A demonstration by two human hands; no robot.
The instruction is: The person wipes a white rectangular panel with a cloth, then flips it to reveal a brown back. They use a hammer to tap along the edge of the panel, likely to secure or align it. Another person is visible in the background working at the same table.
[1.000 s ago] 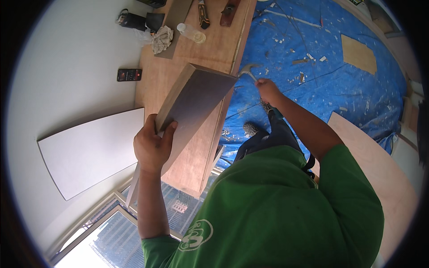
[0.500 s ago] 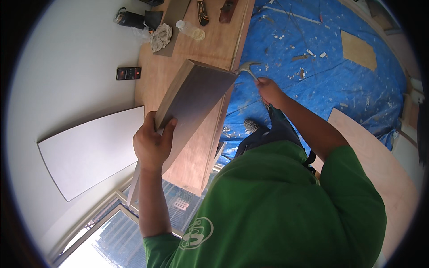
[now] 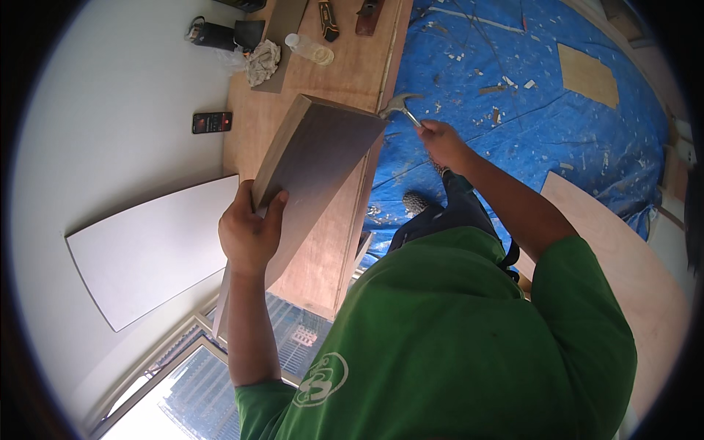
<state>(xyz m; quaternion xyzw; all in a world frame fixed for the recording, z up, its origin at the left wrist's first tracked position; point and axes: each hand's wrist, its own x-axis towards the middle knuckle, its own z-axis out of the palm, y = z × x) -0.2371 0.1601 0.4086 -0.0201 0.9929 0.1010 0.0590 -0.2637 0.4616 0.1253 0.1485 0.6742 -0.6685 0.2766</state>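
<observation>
My left hand (image 3: 251,229) grips the near left edge of a long grey-brown panel box (image 3: 323,150), thumb on its broad face and fingers round the edge. The panel is held tilted over the wooden workbench (image 3: 312,257). In my right hand (image 3: 442,143) is the handle of a claw hammer (image 3: 400,104). The hammer's head is at the panel's far right corner, by the bench's right edge; whether it touches the panel I cannot tell.
On the bench's far part lie a clear bottle (image 3: 309,50), a crumpled cloth (image 3: 262,63), a utility knife (image 3: 328,20) and a dark red tool (image 3: 369,16). A phone (image 3: 212,122) is at the left. Blue tarp (image 3: 484,110) with scraps covers the floor. A white board (image 3: 150,249) leans left.
The hammer head has shifted slightly left against the panel's far corner, and my right hand has moved a little up and left. My left hand keeps its hold on the panel.
</observation>
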